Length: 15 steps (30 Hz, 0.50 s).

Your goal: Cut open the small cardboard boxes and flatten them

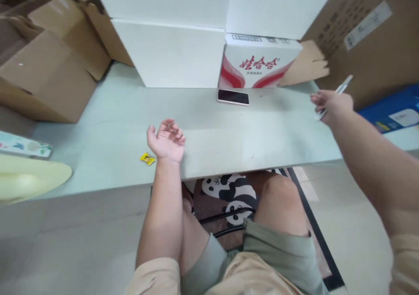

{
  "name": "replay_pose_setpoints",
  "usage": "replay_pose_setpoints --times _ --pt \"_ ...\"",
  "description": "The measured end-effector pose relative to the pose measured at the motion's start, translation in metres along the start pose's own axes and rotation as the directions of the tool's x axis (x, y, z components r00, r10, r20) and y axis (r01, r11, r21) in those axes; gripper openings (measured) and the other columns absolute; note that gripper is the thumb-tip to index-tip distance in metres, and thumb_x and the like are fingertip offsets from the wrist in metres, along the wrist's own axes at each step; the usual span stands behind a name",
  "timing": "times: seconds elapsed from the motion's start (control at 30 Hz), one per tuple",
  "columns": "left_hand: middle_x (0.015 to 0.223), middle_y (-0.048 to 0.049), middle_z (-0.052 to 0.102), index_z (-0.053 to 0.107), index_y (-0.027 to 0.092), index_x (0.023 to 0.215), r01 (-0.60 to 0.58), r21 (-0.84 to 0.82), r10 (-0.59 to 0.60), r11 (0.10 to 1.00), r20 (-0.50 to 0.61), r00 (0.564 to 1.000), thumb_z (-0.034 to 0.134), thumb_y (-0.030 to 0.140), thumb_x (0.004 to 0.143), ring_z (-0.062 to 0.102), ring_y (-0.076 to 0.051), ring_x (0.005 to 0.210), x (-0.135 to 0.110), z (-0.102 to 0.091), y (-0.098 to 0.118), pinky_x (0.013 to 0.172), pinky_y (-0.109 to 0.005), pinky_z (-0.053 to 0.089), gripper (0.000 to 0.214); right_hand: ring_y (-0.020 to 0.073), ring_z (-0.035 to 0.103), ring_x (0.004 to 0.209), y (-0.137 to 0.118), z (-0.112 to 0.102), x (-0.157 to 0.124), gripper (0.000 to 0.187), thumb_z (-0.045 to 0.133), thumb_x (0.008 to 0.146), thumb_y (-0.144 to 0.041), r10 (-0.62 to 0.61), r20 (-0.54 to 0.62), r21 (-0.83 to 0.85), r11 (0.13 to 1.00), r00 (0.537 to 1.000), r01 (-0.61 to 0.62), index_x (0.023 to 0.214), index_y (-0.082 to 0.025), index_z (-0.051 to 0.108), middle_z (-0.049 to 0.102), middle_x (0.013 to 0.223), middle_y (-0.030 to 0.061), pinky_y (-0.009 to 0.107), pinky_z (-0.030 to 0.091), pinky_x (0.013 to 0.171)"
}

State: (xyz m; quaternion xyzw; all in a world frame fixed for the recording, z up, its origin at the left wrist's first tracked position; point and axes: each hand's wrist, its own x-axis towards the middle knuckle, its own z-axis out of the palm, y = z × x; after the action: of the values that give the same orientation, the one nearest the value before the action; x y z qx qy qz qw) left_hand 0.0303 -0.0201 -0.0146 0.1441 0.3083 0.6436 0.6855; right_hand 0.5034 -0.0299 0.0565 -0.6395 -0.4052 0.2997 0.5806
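My left hand (168, 142) rests palm up near the front edge of the table, fingers loosely curled and apart, with nothing in it. Just left of its wrist lies a small yellow wrapped candy (147, 159). Over the right part of the table, my right hand (334, 104) is closed around a slim white pen-like stick (344, 84). One end of the stick points up and away, the other shows below the fingers; its exact kind cannot be made out. A phone (233, 97) with a dark screen lies between the hands, farther back.
White boxes (176, 55) and a red-and-white printed carton (258, 63) stand along the back of the pale table (108, 155). Brown cardboard boxes (49, 77) fill the left. A large brown carton (373, 33) and a blue package (393, 111) stand at right. A pale yellow object (32, 177) sits front left.
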Motion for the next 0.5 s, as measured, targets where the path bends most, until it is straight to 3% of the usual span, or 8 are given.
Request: replay_pose_setpoints --times 0.1,0.17,0.23,0.37,0.43,0.5 --pt "0.059 -0.0002 0.049 0.064 0.019 0.071 0.004 -0.082 -0.006 0.997 -0.014 1.0 0.04 0.059 0.09 0.039 -0.008 0.043 -0.006 -0.001 0.006 0.04 -0.023 0.026 0.05 0.009 0.058 0.052 0.012 0.076 -0.03 0.01 0.071 0.077 -0.021 0.102 0.001 -0.107 0.989 0.995 -0.101 0.073 -0.018 0.062 0.069 0.07 0.0049 0.021 0.025 0.035" --pt "0.059 0.0001 0.048 0.062 0.019 0.069 0.003 -0.116 -0.006 0.993 -0.027 1.0 0.042 0.06 0.09 0.037 -0.008 0.044 -0.009 -0.004 0.012 0.041 -0.023 0.024 0.05 0.0094 0.062 0.052 0.014 0.135 -0.058 0.004 0.066 0.08 -0.019 0.137 0.104 -0.164 0.979 0.985 -0.119 0.079 -0.015 0.068 0.072 0.075 0.006 0.02 0.034 0.036" --pt "0.059 0.0 0.048 0.062 0.018 0.069 -0.002 -0.164 -0.001 0.986 -0.016 1.0 0.043 0.058 0.09 0.037 -0.008 0.044 -0.012 -0.01 0.02 0.041 -0.023 0.023 0.049 0.0093 0.062 0.051 0.007 0.197 -0.083 0.01 0.063 0.084 -0.021 0.13 0.271 -0.192 0.978 0.954 -0.079 0.08 -0.014 0.07 0.071 0.074 0.0056 0.02 0.042 0.04" --pt "0.061 -0.0002 0.048 0.062 0.018 0.071 -0.048 -0.281 0.051 0.959 0.005 0.999 0.042 0.053 0.092 0.038 -0.007 0.045 -0.016 -0.023 0.04 0.043 -0.023 0.025 0.045 0.0076 0.058 0.047 -0.024 0.323 -0.115 0.015 0.063 0.087 -0.026 -0.007 0.62 -0.141 0.983 0.784 0.119 0.08 -0.014 0.069 0.069 0.071 0.0032 0.019 0.045 0.041" --pt "0.061 -0.0001 0.048 0.061 0.017 0.071 -0.064 -0.333 0.065 0.941 -0.009 0.998 0.04 0.049 0.093 0.039 -0.007 0.045 -0.017 -0.029 0.05 0.044 -0.022 0.025 0.045 0.0069 0.057 0.047 -0.045 0.386 -0.127 0.01 0.063 0.087 -0.021 -0.07 0.714 -0.114 0.97 0.697 0.213 0.089 -0.014 0.069 0.068 0.072 0.0017 0.018 0.046 0.041" --pt "0.06 -0.0001 0.048 0.06 0.017 0.07 -0.074 -0.381 0.067 0.922 -0.032 0.997 0.036 0.046 0.095 0.039 -0.007 0.045 -0.017 -0.034 0.059 0.045 -0.023 0.025 0.045 0.0064 0.056 0.046 -0.068 0.446 -0.141 0.02 0.058 0.088 -0.015 -0.091 0.766 -0.143 0.941 0.636 0.308 0.104 -0.013 0.068 0.068 0.074 0.0013 0.018 0.049 0.044"
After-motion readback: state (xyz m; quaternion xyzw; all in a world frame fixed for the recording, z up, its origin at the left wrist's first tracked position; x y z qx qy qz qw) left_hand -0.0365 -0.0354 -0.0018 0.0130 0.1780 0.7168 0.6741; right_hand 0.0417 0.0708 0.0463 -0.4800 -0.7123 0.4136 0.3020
